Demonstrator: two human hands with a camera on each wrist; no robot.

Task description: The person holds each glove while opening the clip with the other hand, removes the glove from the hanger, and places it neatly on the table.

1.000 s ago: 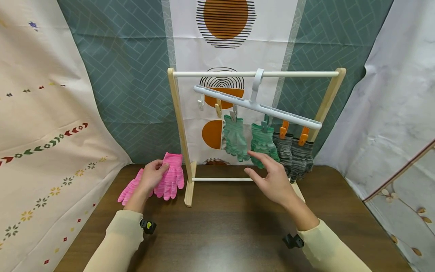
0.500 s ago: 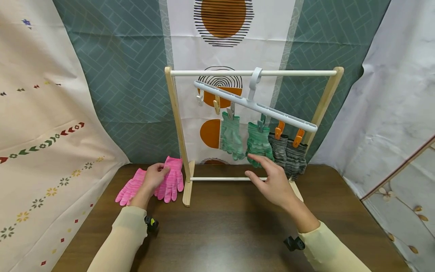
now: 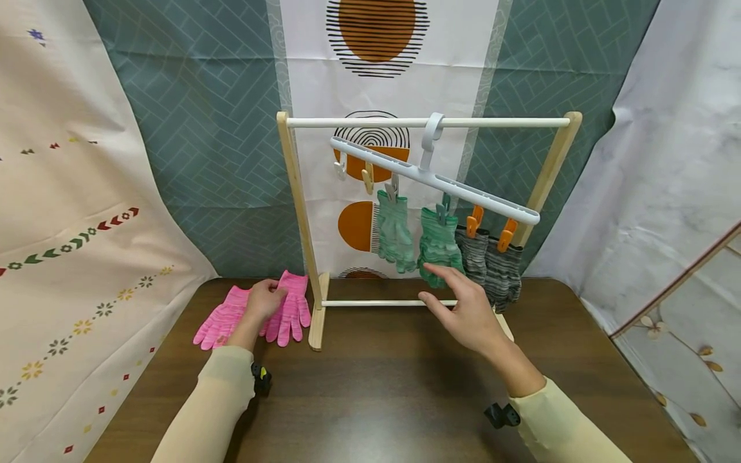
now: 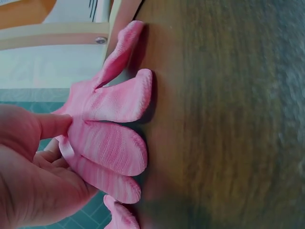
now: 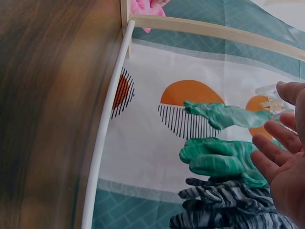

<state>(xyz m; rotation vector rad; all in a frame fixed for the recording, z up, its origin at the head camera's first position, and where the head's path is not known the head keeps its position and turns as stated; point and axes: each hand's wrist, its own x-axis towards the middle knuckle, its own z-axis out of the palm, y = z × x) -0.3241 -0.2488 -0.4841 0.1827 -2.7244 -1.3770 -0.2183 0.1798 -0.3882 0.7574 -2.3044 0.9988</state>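
Note:
At the table's left, my left hand [image 3: 265, 299] pinches a pink glove [image 3: 292, 308] by its cuff side between thumb and fingers. In the left wrist view this glove's fingers [image 4: 109, 148] hang toward the tabletop. Another pink glove [image 3: 222, 318] lies to the left, partly behind my wrist. My right hand [image 3: 463, 312] is held in the air, fingers spread and holding nothing, before the hanging gloves. Two green gloves [image 3: 395, 231] and a pair of dark grey striped gloves [image 3: 503, 273] hang by clips from a pale hanger [image 3: 434, 180]. Whether the right fingertips touch a green glove is unclear.
A wooden rack with a white top rail [image 3: 503, 122] carries the hanger. A white clip [image 3: 340, 167] and a yellow clip [image 3: 368, 178] on the hanger's left part hold nothing. The rack's left foot [image 3: 318, 321] stands beside the pinched glove. Patterned cloths surround the brown table [image 3: 370, 399].
The pinched pink glove has sunk slightly with my left hand. The hanger has turned a little on the rail. My right hand stays nearly still, and the head view has shifted slightly.

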